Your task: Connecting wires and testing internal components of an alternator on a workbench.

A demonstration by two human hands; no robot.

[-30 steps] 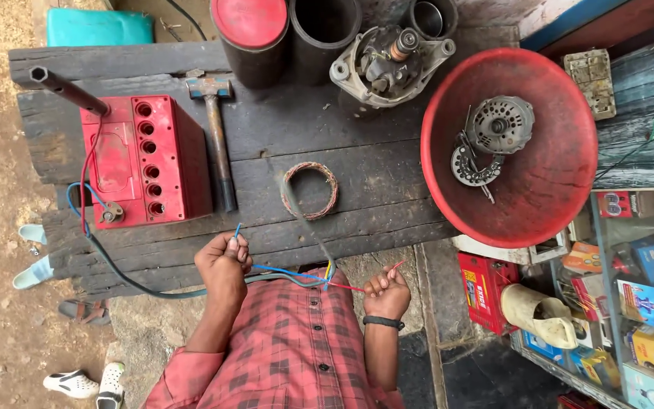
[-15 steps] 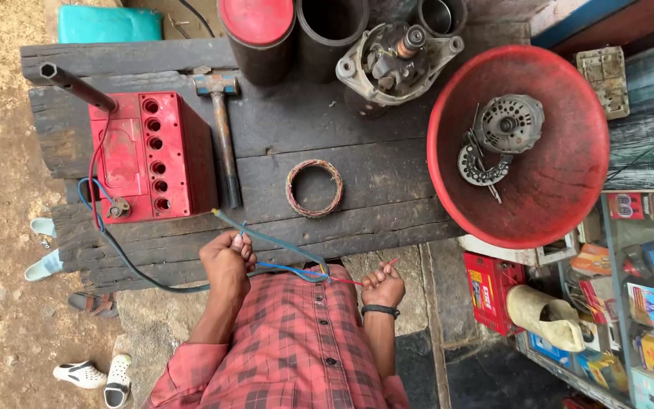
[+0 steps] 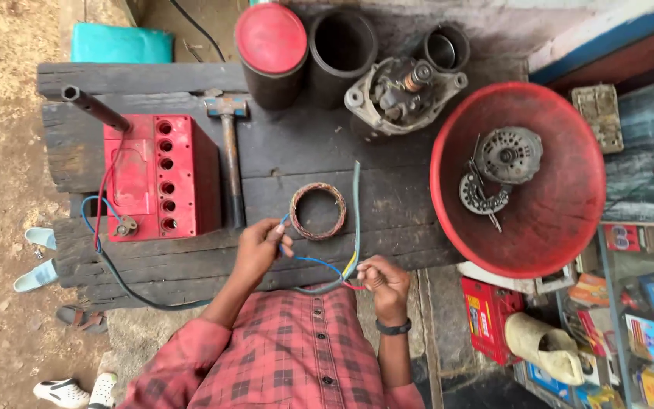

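1. We are looking straight down over a dark wooden surface (image 3: 304,144) with both hands at its near edge.
2. Our left hand (image 3: 260,248) is closed, its fingertips pinching the end of a thin blue wire (image 3: 318,263) just beside the copper winding ring (image 3: 317,211).
3. Our right hand (image 3: 384,283) is curled shut around a bundle of coloured wires (image 3: 350,274), red, yellow and blue strands showing where they leave the fist.
4. A grey-green cable (image 3: 356,204) rises from that same bundle and runs up across the planks, passing just right of the ring.
5. The ring lies flat on the surface, between the hammer (image 3: 228,155) and the red basin (image 3: 520,178).
6. The red battery (image 3: 159,176) sits on the left part of the surface, red and blue leads trailing from its near corner over the edge.
7. In the basin rest a round metal motor part (image 3: 507,155) and a smaller plate below it.
8. Along the far edge stand a red-lidded can (image 3: 272,39), a black tube (image 3: 343,44) and an alternator housing (image 3: 403,91).
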